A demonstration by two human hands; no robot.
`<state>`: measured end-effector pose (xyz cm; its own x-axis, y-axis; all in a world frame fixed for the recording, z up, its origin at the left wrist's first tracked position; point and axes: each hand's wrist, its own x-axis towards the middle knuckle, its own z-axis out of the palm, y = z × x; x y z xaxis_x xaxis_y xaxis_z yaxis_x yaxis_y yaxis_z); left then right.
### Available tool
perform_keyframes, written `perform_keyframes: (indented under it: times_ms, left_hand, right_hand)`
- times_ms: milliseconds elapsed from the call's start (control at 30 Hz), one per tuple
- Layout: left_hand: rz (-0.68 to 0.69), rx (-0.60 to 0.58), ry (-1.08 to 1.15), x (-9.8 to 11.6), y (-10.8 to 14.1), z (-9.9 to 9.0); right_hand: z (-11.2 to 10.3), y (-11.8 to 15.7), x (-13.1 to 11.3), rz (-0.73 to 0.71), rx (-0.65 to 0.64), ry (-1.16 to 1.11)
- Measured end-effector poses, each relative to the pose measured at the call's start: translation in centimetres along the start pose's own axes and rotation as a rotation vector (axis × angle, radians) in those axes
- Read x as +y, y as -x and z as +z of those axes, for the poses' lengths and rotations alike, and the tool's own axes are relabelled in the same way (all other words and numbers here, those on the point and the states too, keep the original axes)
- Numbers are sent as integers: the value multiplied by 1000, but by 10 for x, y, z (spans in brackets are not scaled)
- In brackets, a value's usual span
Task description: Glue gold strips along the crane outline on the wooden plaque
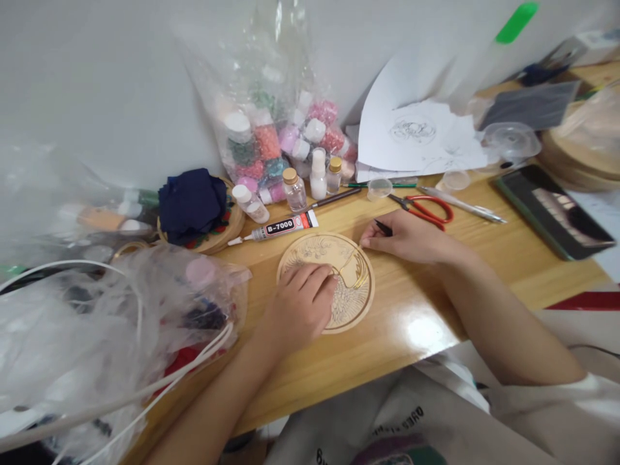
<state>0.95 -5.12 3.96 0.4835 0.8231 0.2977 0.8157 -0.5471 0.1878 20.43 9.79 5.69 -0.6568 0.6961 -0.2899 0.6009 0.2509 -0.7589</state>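
Ideally the left hand (301, 303) presses flat on the round engraved wooden disc (326, 281), steadying it while the right hand (409, 237) pinches what seems a thin dark-handled tool (382, 227) and guides 1 gold wire (349, 261).

The left hand (303, 303) covers the lower left part of the round wooden disc (351, 287), hiding the drawing there. The right hand (411, 237) hides most of a dark thin tool (382, 227); only 1 tip shows. The plastic bags (87, 323) at left are blurred and cut by the frame edge, their contents unclear. The bead bottles (276, 139) behind film are too blurred to count.
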Motion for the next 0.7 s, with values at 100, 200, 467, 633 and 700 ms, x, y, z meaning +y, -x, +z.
perform_keyframes:
  times_ms: [100, 200, 467, 633, 700]
  left_hand:
    - [-16, 26, 43, -1, 1, 2]
    - [-29, 44, 79, -2, 3, 5]
    - [-28, 66, 96, -3, 5, 8]
    - [-42, 51, 105, -2, 6, 8]
    - [-40, 57, 103, -3, 6, 8]
  right_hand:
    - [1, -1, 0, -6, 6, -2]
    - [1, -1, 0, -6, 13, -13]
    - [2, -2, 0, 0, 17, -6]
    - [1, -1, 0, -10, 12, -14]
    - [0, -1, 1, -7, 10, -8]
